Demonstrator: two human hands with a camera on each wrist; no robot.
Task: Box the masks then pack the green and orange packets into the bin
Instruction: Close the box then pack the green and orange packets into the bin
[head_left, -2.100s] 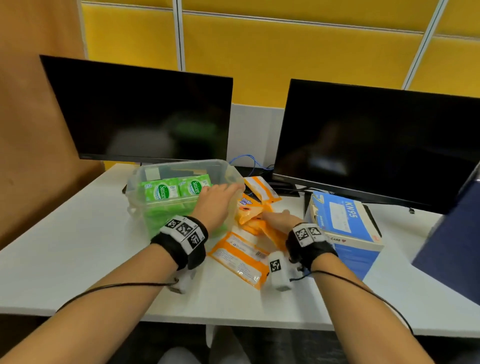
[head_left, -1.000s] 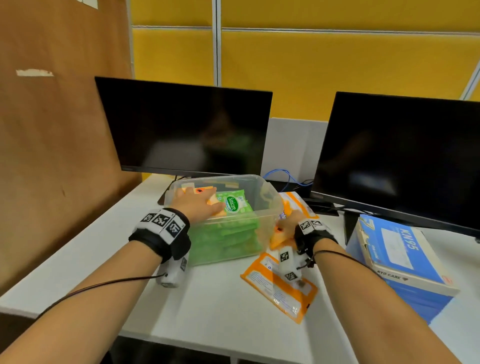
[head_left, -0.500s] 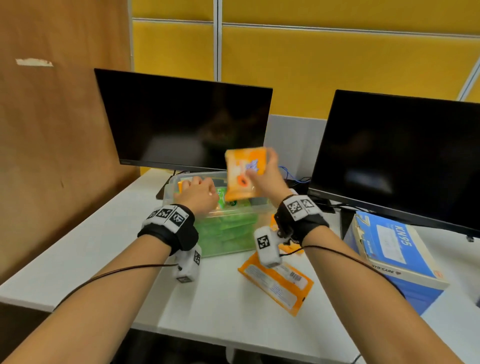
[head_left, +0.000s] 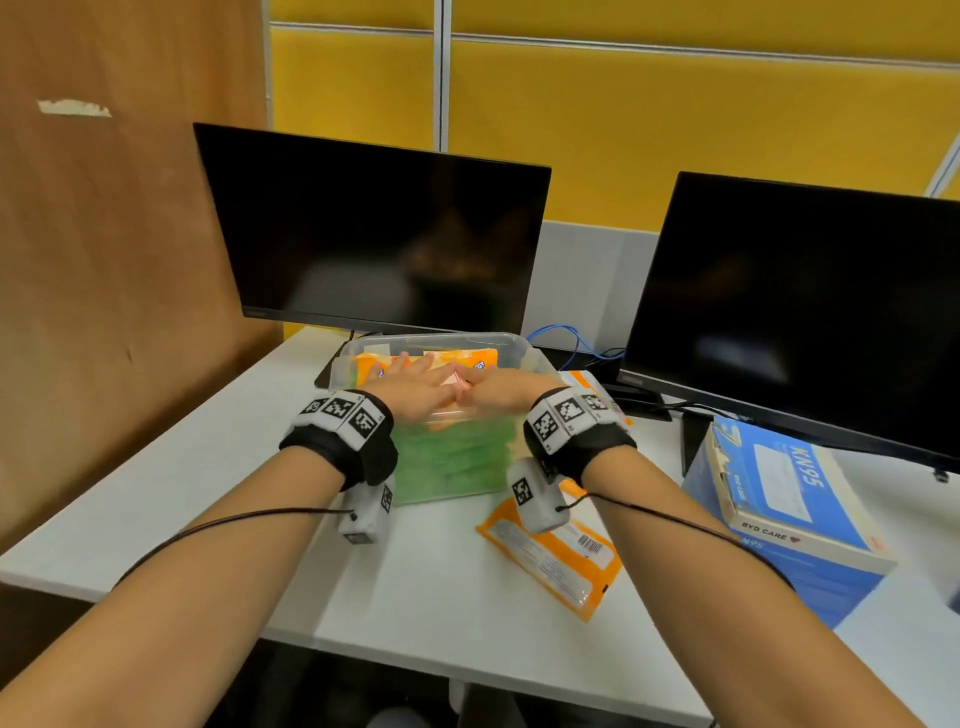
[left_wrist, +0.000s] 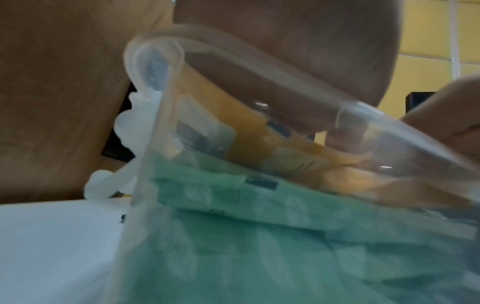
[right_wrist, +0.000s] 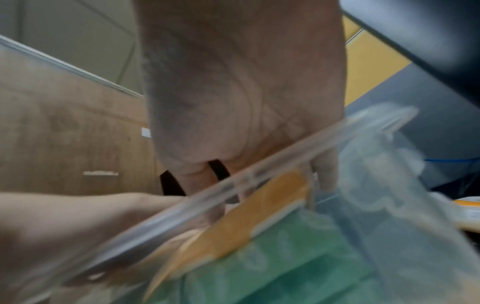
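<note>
Both forearms stretched forward, left hand (head_left: 415, 391) flat with fingers straight, right hand (head_left: 497, 391) palm down beside it, fingertips touching

Bin (head_left: 524, 347): clear. Packets inside: green (head_left: 457, 457) below, orange (head_left: 470, 358) on top. Loose packet (head_left: 558, 564): orange. Box (head_left: 779, 514): blue, white. Worktop (head_left: 441, 582): white. Wristbands (head_left: 340, 431): black, checkered tags.

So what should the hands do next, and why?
Probably lift the right hand out of the clear bin and reach for the orange packet lying on the desk in front of it. Both hands rest on orange packets already atop the green ones, so that loose packet seems the nearest left.
</note>
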